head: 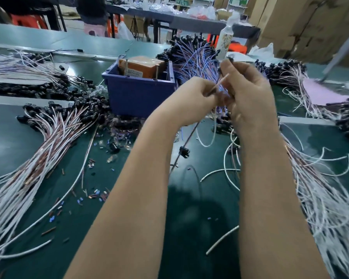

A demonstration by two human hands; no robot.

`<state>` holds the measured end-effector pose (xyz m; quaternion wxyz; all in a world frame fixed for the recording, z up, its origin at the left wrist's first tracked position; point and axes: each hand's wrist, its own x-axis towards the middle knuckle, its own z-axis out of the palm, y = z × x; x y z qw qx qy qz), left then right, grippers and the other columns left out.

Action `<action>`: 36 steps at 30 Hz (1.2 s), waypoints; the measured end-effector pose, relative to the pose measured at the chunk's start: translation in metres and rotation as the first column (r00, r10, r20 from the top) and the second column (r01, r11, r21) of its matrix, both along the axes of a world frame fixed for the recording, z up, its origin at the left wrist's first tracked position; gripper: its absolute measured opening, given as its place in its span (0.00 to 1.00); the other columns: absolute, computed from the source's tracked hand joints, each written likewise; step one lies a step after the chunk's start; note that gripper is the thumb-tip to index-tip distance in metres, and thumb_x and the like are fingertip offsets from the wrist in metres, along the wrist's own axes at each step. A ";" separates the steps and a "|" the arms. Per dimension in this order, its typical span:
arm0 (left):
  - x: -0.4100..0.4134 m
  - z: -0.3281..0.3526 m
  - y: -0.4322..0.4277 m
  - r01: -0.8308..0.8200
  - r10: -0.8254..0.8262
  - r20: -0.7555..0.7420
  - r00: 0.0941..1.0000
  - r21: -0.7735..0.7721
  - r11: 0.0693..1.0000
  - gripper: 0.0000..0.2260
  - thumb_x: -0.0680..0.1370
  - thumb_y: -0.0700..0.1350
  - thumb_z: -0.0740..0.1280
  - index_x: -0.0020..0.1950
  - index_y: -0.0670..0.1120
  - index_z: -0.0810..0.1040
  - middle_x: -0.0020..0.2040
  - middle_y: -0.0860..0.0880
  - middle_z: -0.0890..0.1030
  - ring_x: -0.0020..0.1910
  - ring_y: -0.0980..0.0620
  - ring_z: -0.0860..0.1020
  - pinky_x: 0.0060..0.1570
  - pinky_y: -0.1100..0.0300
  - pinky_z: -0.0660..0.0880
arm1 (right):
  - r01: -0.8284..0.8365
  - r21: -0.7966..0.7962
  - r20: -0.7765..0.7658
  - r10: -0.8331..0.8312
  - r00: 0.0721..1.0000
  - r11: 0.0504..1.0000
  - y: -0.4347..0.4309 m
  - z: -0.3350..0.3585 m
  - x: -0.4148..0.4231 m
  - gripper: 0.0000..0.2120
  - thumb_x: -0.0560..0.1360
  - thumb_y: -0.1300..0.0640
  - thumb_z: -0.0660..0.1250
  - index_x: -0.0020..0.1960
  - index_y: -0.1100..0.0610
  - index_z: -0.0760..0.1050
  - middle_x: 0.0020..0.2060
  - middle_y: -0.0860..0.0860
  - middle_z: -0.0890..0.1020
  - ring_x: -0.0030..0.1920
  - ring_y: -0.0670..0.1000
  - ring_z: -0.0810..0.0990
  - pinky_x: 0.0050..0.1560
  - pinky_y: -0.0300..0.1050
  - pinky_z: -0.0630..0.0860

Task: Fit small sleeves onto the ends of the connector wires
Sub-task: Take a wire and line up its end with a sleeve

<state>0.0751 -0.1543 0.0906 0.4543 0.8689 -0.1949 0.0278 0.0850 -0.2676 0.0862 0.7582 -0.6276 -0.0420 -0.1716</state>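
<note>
Green bench mat point(18, 141) running the full width, second bench and cardboard cartons point(290, 21) sitting behind at 12–2 o'clock. Blue bin point(137, 93) sitting at 11 o'clock of the hands, holding an orange box point(141, 67); white bottle point(226, 43) standing at 1 o'clock. Wire bundles with black connectors lying fanned at 9 o'clock point(48, 137) and 3 o'clock; blue-purple bundle point(191, 55) piling up at 12, right behind the fingers and making them hard to read. Loose sleeves point(97, 193) lying scattered on the mat at 8 o'clock. Both hands hovering raised mid-frame, nearly touching. Left hand point(195, 93) pinching a pink wire point(220, 82), fingers curled tight; wire angling up toward 1 o'clock into the right hand point(250, 93), whose fingers are curling round it. Brown lead with black connector point(184, 152) dangling below toward 7 o'clock. Sleeve on the tip: cannot tell, blurred
</note>
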 end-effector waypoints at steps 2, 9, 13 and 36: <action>-0.002 0.010 -0.028 0.038 -0.036 0.016 0.999 -0.155 0.987 0.13 0.82 0.45 0.60 0.49 0.39 0.81 0.51 0.39 0.82 0.55 0.42 0.79 0.54 0.51 0.73 | -0.006 0.034 -0.023 0.007 1.000 0.999 -0.023 0.008 -0.008 0.10 0.77 0.49 0.66 0.39 0.50 0.80 0.33 0.43 0.82 0.36 0.42 0.80 0.41 0.42 0.75; -0.014 0.031 -0.129 -0.080 -0.030 -0.145 0.989 -0.688 0.721 0.12 0.81 0.45 0.61 0.52 0.40 0.82 0.39 0.47 0.77 0.41 0.50 0.74 0.44 0.58 0.73 | 0.024 -0.199 -0.047 -0.034 0.998 0.980 -0.110 0.003 -0.056 0.17 0.80 0.52 0.60 0.37 0.52 0.81 0.25 0.45 0.76 0.28 0.43 0.76 0.39 0.40 0.76; -0.014 0.025 -0.165 -0.168 -0.221 -0.360 0.906 -0.786 0.594 0.10 0.80 0.46 0.62 0.50 0.45 0.81 0.49 0.46 0.78 0.43 0.53 0.70 0.45 0.59 0.68 | 0.157 -0.160 -0.034 -0.164 0.986 0.975 -0.153 0.009 -0.075 0.18 0.79 0.54 0.62 0.34 0.50 0.84 0.24 0.43 0.76 0.26 0.42 0.76 0.32 0.34 0.75; 0.037 -0.056 -0.190 -0.470 -0.089 -0.636 0.767 -0.650 0.598 0.08 0.81 0.38 0.61 0.42 0.40 0.73 0.32 0.48 0.71 0.29 0.56 0.70 0.27 0.67 0.71 | 0.003 -0.853 -0.307 -0.507 0.806 0.521 -0.172 -0.022 -0.071 0.07 0.78 0.58 0.62 0.44 0.54 0.77 0.33 0.48 0.84 0.31 0.42 0.79 0.33 0.40 0.74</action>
